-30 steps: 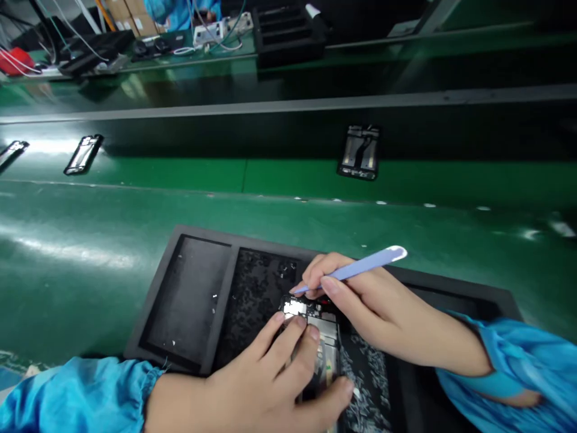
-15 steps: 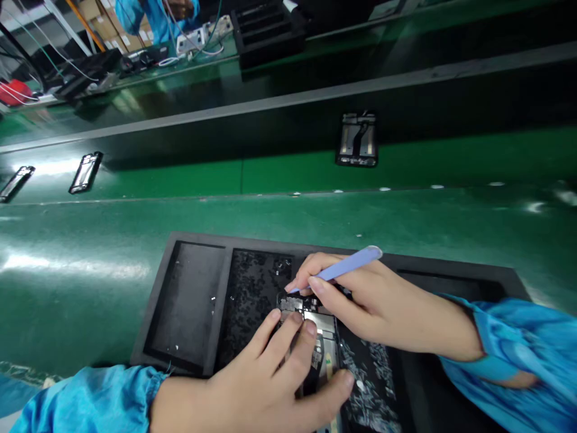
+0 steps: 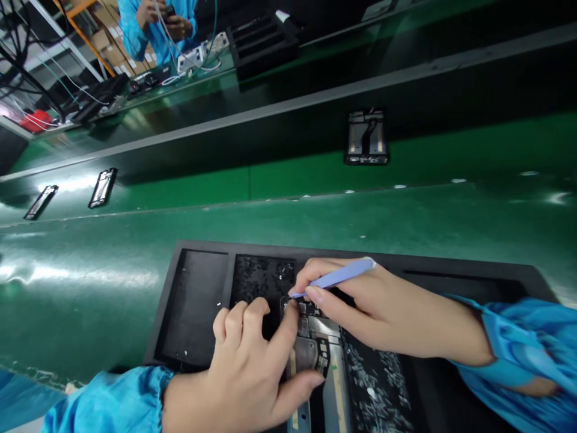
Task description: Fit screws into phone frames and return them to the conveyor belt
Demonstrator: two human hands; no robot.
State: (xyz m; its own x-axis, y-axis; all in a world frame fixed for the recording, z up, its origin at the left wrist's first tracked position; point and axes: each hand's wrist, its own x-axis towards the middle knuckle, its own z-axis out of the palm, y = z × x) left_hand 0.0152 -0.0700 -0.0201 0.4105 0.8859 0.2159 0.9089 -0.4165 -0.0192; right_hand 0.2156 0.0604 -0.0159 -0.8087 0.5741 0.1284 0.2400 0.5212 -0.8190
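Note:
My right hand (image 3: pixel 383 310) pinches a pair of lavender tweezers (image 3: pixel 341 275), tilted so that the tip points down at the top end of an opened phone (image 3: pixel 325 328). Metal plates and a dark flex cable show inside the phone. My left hand (image 3: pixel 250 361) lies over the phone's left side with its fingers apart. Its index fingertip presses at the phone's upper left corner, close to the tweezer tip, and the thumb extends over the middle of the body. What the tip touches is too small to make out.
Under the phone is a black compartment tray (image 3: pixel 261 249). Small dark pieces (image 3: pixel 255 279) fill one compartment, small silvery pieces (image 3: pixel 383 391) another. Beyond it, opened phones (image 3: pixel 367 137) lie on the green bench (image 3: pixel 216 228). Across the bench a co-worker's hands (image 3: pixel 178 27) hold a dark object.
My left hand has drawn back and left; its index finger now presses the phone's corner, other fingers lifted off, uncovering more of the phone. The tweezers stay at the top end. The view has shifted slightly.

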